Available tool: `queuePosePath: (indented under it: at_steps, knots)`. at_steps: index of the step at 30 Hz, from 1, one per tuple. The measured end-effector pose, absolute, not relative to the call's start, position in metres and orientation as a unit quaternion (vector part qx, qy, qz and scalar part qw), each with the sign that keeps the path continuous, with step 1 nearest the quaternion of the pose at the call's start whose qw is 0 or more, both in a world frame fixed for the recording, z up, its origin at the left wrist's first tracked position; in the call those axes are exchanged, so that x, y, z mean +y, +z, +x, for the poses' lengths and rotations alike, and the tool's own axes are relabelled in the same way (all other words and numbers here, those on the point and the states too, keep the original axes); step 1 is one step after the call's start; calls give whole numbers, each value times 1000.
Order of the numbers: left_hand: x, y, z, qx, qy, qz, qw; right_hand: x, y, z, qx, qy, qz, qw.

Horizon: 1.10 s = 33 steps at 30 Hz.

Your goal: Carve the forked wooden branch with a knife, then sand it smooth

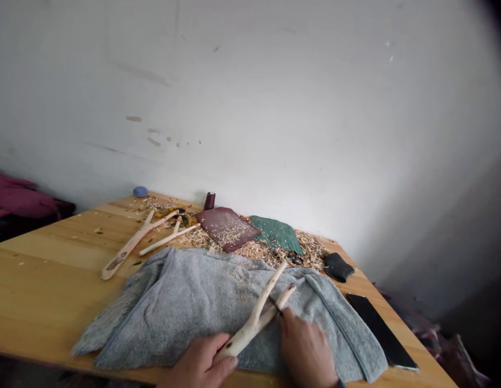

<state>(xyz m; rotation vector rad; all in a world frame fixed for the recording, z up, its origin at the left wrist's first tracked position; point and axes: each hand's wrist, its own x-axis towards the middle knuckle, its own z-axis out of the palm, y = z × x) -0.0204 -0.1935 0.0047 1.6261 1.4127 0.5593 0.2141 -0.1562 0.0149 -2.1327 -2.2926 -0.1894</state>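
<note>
A peeled, Y-shaped forked stick [244, 335] is tilted up over a grey cloth garment [205, 302]. My left hand [201, 362] is closed around its thick lower end, thumb on top. My right hand [307, 347] is closed on a small knife [278, 310], mostly hidden by the fingers; its thin dark blade lies against the shorter right prong, near the fork. The two prongs point away from me, and the right one has a brown knot at its tip.
Two more forked sticks, one thick [129, 249] and one thin [165, 242], lie at the left. Wood shavings [258, 251] surround a maroon sheet [230, 229] and a green sheet [276, 233]. A thread spool [210, 201] stands behind. A black phone [379, 330] lies near the right edge.
</note>
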Motion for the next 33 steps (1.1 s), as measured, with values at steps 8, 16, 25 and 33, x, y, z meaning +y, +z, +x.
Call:
queuePosePath:
  at_steps: [8,16,25,33]
  knots:
    - [-190,24,-17,529,235,644,501,-147,15,230,-696,-57,-716,-17]
    - [-185,14,-20,520,217,626,540,-165,-5,206,-732,-47,-680,-16]
    - [-190,18,-17,499,285,631,521,-130,21,238,-701,-77,-709,-17]
    - [-190,10,-21,503,269,634,522,-165,4,209,-712,19,-701,-38]
